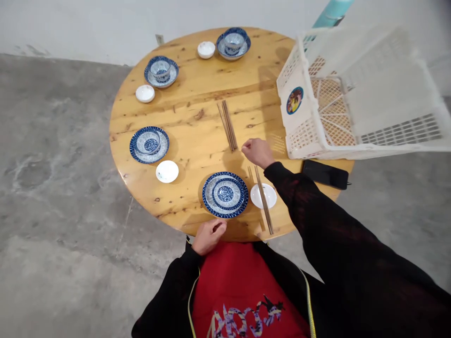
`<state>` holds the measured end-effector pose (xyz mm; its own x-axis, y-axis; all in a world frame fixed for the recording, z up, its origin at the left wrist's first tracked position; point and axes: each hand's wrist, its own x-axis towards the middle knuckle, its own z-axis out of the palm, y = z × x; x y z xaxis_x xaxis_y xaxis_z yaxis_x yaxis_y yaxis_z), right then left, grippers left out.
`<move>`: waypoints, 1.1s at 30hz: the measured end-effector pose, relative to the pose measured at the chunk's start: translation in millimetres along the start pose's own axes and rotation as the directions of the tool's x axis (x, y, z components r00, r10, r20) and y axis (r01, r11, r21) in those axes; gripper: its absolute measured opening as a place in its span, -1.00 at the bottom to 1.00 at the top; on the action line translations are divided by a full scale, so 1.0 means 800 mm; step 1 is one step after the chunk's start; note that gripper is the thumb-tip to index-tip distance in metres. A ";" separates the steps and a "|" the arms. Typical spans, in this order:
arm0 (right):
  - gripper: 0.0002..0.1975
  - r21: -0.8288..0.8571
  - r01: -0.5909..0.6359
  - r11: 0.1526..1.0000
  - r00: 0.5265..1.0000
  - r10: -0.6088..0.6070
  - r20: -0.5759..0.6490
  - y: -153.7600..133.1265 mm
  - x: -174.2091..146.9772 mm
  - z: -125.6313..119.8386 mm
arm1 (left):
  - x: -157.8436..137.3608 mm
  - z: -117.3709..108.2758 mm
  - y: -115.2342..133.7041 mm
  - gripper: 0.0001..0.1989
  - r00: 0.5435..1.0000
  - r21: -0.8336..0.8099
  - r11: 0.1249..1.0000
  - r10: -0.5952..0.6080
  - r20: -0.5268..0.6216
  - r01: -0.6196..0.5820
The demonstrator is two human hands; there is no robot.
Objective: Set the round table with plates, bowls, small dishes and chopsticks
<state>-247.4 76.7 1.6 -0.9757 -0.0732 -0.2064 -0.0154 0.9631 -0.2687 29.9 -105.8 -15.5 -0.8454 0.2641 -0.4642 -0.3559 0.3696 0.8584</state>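
My right hand [259,152] hovers over the table with its fingers curled together, and nothing shows in them. Just left of its fingertips lies a bundle of brown chopsticks [228,126]. Below it, a pair of chopsticks [263,199] rests across a small white dish [269,195]. My left hand [209,236] is loosely closed at the near table edge, with nothing visible in it. Right above that hand sits a blue-and-white plate [207,201] with a matching patterned bowl [226,193] on it.
Around the round wooden table [190,117] stand more patterned plates with bowls [149,144], [161,71], [233,43] and small white dishes [167,172]. A large white plastic basket [303,129] stands at the right, beside a black phone [326,174]. Behind it is a turquoise bottle [331,14].
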 end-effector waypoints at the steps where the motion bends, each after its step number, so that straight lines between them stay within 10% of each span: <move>1: -0.75 0.002 -0.030 1.000 1.000 0.030 0.007 -0.003 0.016 0.008 | -0.001 -0.001 -0.001 -0.63 1.000 -0.020 1.000 -0.012 -0.015 0.012; 11: -0.67 0.013 -0.193 0.981 0.981 0.193 -0.026 -0.016 0.092 0.061 | 0.008 -0.023 -0.014 -0.59 0.993 -0.124 0.992 -0.042 -0.111 0.028; 33: -0.82 0.059 -0.195 0.979 0.979 0.191 0.071 -0.017 0.119 0.058 | 0.021 -0.015 -0.003 -0.58 0.972 -0.233 0.972 -0.063 -0.225 0.009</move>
<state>-329.9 44.8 -58.3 -0.9428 0.0940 -0.3198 0.1885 0.9417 -0.2787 11.8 -112.7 -22.6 -0.8891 0.0334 -0.4565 -0.4467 0.1540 0.8813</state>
